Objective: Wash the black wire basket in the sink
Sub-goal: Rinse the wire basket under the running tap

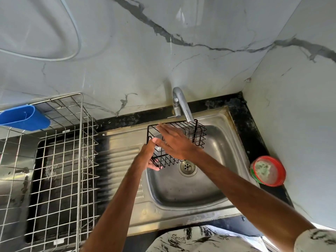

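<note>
The black wire basket (195, 131) hangs over the steel sink (216, 180), right under the spout of the chrome tap (181, 105). My left hand (148, 157) grips its near left corner, thumb up along the side wire. My right hand (174, 141) lies flat across the basket with straight fingers, reaching toward the far left rim. The basket's middle is hidden behind that hand. I cannot tell whether water runs from the tap.
The sink's drain (187, 166) sits just below the basket. A large silver wire dish rack (63, 160) with a blue plastic holder (23, 118) stands to the left on the draining board. A red and green soap tub (268, 170) is on the black counter at the right.
</note>
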Available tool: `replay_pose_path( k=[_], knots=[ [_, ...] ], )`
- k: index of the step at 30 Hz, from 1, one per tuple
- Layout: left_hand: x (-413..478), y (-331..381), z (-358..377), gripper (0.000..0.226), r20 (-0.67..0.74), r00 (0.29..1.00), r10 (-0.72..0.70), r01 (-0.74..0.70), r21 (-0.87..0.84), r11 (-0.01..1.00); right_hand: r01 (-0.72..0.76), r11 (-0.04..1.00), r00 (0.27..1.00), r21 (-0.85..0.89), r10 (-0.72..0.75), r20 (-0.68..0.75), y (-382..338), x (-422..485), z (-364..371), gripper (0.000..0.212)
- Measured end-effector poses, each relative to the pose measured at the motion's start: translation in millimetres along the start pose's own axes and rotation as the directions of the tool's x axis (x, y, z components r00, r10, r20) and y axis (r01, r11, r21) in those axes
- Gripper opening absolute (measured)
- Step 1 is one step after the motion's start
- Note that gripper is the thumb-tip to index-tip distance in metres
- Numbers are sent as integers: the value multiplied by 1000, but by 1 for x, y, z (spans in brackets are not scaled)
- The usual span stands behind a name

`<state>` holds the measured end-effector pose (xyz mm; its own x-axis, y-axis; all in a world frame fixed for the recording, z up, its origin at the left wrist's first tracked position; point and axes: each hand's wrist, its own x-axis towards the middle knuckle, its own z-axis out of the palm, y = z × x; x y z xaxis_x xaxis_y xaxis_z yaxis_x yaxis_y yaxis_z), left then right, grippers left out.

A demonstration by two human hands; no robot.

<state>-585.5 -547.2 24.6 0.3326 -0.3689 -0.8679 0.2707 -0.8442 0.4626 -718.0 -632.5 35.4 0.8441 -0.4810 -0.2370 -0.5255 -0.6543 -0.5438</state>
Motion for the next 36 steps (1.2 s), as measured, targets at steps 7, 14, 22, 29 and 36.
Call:
replay_pose_path(
  k=[7, 14, 22, 29, 36],
  knots=[
    [-9, 2, -5, 17, -37, 999, 37, -36, 26, 999, 16, 979, 999, -202, -22, -25, 30, -2, 1, 62],
    [-13, -4, -15, 34, -47, 998, 35, -35, -5, 999, -239, 961, 971, 137, 235, 41, 91, -20, -20, 55],
    [-19, -6, -11, 27, -2, 1000, -10, 10, -44, 999, -532, 209, 694, 820, 663, 281, 125, 3, -8, 79],
    [-7, -5, -20, 31, -78, 982, 171, -171, 8, 985, -530, 407, 653, 744, 756, 52, 90, -6, -12, 65],
    [0, -1, -38, 52, -38, 873, 486, -477, 140, 868, -554, 538, 759, 636, 641, 118, 118, -30, -12, 20]
  ],
)
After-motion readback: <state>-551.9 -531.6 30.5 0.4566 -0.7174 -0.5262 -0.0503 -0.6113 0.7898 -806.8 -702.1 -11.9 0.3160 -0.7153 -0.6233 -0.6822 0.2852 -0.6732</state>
